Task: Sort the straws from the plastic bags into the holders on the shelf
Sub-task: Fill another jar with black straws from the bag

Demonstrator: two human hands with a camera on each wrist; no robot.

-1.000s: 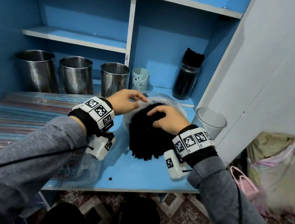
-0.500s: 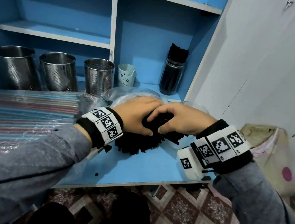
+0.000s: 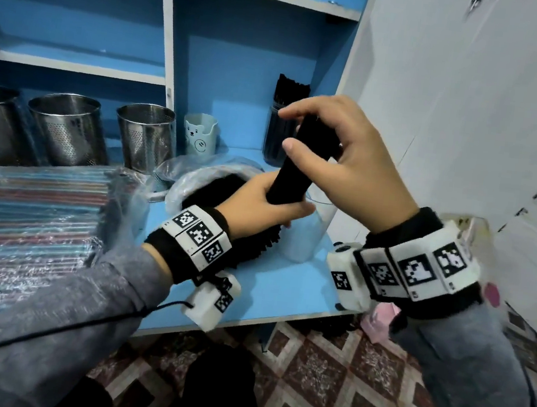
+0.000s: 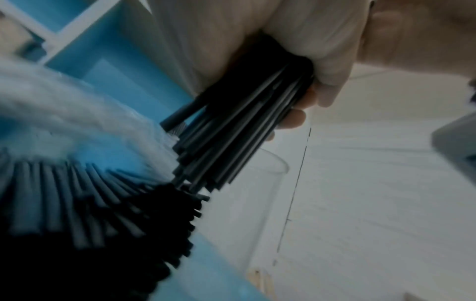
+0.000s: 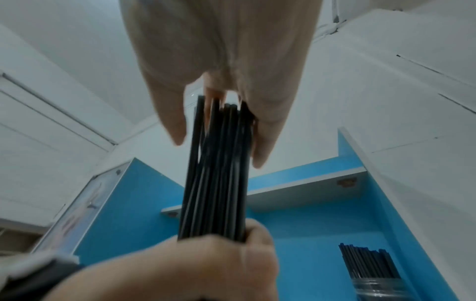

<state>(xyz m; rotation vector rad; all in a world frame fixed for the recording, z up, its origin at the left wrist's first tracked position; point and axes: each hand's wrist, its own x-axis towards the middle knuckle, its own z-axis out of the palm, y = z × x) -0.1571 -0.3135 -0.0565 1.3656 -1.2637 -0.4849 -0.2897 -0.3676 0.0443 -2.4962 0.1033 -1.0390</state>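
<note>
Both hands on one bundle of black straws, held upright above the open plastic bag of black straws on the shelf. Left hand grip clenched round the bundle's lower end; right hand grip grasping its top. Three perforated steel holders, one bear mug, one glass jar of black straws at back, one clear empty cup beside the bag. One bag of coloured straws at left.

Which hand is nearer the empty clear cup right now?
Left. The left hand grips the black straw bundle low, right beside the clear cup; the right hand holds the bundle's top, higher up.
</note>
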